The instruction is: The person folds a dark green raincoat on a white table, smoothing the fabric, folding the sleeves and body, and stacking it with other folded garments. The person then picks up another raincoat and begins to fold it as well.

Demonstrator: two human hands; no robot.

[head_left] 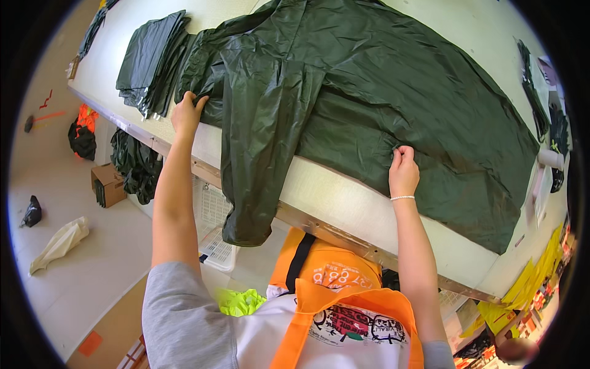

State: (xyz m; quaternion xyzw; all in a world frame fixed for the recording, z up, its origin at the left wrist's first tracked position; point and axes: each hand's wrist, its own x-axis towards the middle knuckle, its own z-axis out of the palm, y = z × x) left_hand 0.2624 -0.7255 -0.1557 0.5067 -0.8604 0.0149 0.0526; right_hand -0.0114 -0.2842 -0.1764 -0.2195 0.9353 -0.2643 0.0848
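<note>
A large dark green raincoat (pixel 375 92) lies spread across the white table (pixel 344 194). One of its sleeves (pixel 258 141) hangs over the near table edge. My left hand (pixel 187 112) pinches the fabric at the garment's left end, close to a stack of folded dark green garments (pixel 153 58). Farther right, my right hand (pixel 403 172) has its fingers pressed together on a gathered bit of the coat near its lower edge. The cloth around that pinch is slightly wrinkled.
Below the table stand white plastic baskets (pixel 218 253) and a cardboard box (pixel 109 184). Dark green cloth (pixel 132 163) hangs by the table's left edge. At the right end are a white roll (pixel 550 159) and yellow material (pixel 531 280). A pale cloth bundle (pixel 59 245) lies on the floor.
</note>
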